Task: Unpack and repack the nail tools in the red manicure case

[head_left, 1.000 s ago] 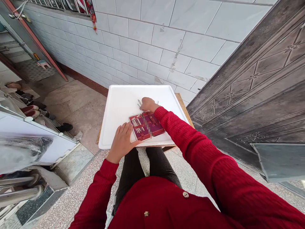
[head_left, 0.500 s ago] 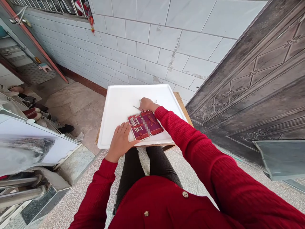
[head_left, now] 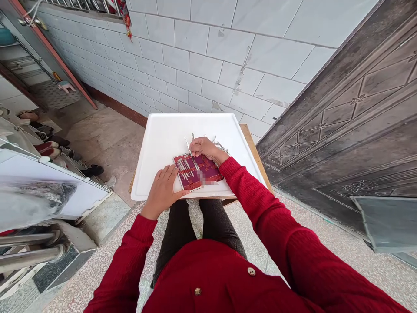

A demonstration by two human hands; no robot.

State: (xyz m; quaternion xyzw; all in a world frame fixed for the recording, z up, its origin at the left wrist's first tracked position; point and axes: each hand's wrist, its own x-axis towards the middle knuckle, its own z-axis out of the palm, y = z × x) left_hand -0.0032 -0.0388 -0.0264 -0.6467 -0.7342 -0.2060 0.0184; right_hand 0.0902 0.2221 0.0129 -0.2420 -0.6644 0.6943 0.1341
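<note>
while the left hand lies flat with its fingers stretched and loosely together, holding nothing and resting against the left edge of the unfolded case, the right hand has its thumb and fingertips drawn into a pinch on a slim metal tool. the tool slants over the case's far edge; whether its lower tip touches the lining i cannot tell. the step in hand looks like working one tool at the case, and the next move seems to call for a light, exact grip and a case kept from sliding. the case lies spread near the front of a white tray, purple inside with reddish bands that hold a row of thin, shiny tools. more loose metal pieces lie just beyond the right hand. the tray is smooth with a raised rim; the sleeves are ribbed red knit.
</note>
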